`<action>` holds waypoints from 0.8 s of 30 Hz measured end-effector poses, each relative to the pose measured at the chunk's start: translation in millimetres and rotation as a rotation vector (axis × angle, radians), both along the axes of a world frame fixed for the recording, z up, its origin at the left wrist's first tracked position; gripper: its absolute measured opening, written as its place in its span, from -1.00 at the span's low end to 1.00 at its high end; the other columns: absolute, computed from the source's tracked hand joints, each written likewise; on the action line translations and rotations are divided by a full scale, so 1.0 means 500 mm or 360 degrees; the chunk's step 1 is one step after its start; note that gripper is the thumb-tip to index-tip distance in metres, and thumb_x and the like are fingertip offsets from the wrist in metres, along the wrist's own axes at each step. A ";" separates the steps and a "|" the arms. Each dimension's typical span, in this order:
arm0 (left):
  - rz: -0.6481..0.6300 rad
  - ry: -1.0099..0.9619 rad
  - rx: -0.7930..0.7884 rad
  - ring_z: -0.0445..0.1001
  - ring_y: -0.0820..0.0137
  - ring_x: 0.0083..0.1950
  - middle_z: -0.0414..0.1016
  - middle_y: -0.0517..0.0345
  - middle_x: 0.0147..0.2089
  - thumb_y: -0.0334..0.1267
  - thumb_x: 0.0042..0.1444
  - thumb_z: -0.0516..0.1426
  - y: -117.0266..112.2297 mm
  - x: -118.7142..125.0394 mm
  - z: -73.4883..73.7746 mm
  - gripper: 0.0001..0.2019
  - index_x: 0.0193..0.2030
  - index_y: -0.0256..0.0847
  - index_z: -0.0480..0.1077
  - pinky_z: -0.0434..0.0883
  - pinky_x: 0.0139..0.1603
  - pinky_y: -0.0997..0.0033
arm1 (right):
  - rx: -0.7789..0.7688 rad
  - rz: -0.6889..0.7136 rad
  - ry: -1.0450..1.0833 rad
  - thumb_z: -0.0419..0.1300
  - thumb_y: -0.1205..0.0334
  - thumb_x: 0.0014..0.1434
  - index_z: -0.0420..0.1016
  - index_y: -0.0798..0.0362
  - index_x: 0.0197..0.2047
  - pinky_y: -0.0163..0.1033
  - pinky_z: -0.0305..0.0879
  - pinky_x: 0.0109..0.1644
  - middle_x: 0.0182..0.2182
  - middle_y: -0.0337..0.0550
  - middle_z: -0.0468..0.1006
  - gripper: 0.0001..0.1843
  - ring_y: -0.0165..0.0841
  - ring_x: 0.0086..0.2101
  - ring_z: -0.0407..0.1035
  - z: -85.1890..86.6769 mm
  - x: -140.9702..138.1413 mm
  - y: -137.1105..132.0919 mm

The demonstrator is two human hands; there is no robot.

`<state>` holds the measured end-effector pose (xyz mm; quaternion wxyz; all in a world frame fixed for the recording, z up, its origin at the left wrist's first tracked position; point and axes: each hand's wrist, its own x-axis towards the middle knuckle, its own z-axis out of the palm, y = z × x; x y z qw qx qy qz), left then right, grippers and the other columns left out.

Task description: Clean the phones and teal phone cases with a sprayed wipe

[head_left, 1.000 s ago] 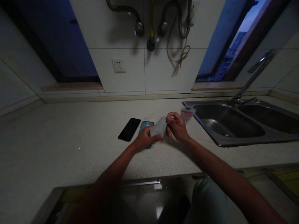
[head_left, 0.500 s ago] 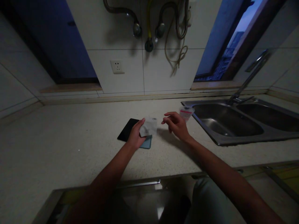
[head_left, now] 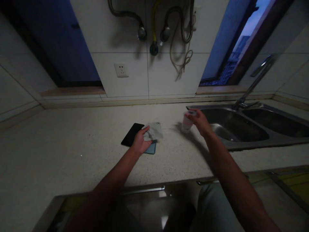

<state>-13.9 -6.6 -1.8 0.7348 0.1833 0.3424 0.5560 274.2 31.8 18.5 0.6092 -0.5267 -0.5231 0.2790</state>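
My left hand [head_left: 140,141] pinches a pale grey cloth [head_left: 154,131] over a teal phone case [head_left: 151,149] on the countertop [head_left: 72,141]. A black phone [head_left: 131,134] lies flat just left of that hand. My right hand [head_left: 199,120] reaches to the right and closes its fingers on a small white bottle with a pink label [head_left: 186,123] that stands next to the sink rim.
A steel double sink [head_left: 229,129] with a tall tap [head_left: 256,80] fills the right side. On the tiled back wall are a socket [head_left: 121,69] and hanging hoses [head_left: 164,29]. Windows open at far left and right. A dark glossy panel [head_left: 145,209] lies below the counter edge.
The two hands held the cloth together; the right hand let go and moved right to the small bottle. The left hand drew the cloth left over the teal case.
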 end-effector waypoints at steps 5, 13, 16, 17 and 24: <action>-0.0094 -0.0084 0.0124 0.64 0.23 -0.04 0.65 -0.10 -0.06 -0.34 0.25 0.08 -0.007 -0.002 0.007 -0.69 0.10 -0.28 0.47 0.57 -0.01 0.17 | -0.0280 0.0154 0.0114 0.58 0.04 -0.35 0.52 0.01 -0.06 -0.12 0.46 -0.24 -0.28 -0.13 0.63 -0.26 -0.25 -0.31 0.51 -0.020 0.007 0.004; -0.0192 0.0107 0.0148 0.65 0.12 -0.11 0.64 -0.25 -0.11 -0.10 0.25 0.16 -0.013 0.006 0.004 -0.68 -0.04 -0.34 0.47 0.60 -0.12 0.07 | -0.0259 0.0139 0.0466 0.48 -0.16 -0.16 0.55 -0.02 -0.22 -0.16 0.49 -0.44 -0.36 -0.15 0.62 -0.48 -0.23 -0.38 0.51 -0.006 -0.047 -0.013; -0.0145 0.0327 0.0247 0.64 0.21 -0.28 0.65 -0.13 -0.20 -0.22 0.06 0.34 -0.017 0.015 -0.002 -0.71 -0.13 -0.30 0.45 0.60 -0.28 0.19 | -0.0297 0.0318 0.0684 0.49 -0.20 -0.20 0.51 -0.06 -0.23 -0.17 0.50 -0.46 -0.39 -0.20 0.60 -0.45 -0.26 -0.41 0.49 0.000 -0.080 -0.026; -0.0160 0.0378 0.0272 0.62 0.23 -0.31 0.64 -0.11 -0.21 -0.24 0.01 0.37 -0.020 0.018 -0.004 -0.69 -0.14 -0.29 0.45 0.60 -0.31 0.22 | -0.0291 0.0366 0.0719 0.50 -0.22 -0.22 0.50 -0.06 -0.25 -0.18 0.51 -0.46 -0.40 -0.22 0.59 -0.43 -0.27 -0.41 0.49 0.001 -0.091 -0.031; -0.0386 0.0486 0.0359 0.59 0.27 -0.29 0.61 -0.11 -0.21 -0.04 -0.18 0.49 -0.035 0.034 -0.004 -0.44 -0.11 -0.28 0.45 0.57 -0.33 0.30 | -0.0262 0.0573 0.0750 0.51 -0.28 -0.27 0.49 -0.03 -0.29 -0.14 0.53 -0.34 -0.37 -0.20 0.61 -0.38 -0.24 -0.35 0.50 -0.018 -0.158 -0.062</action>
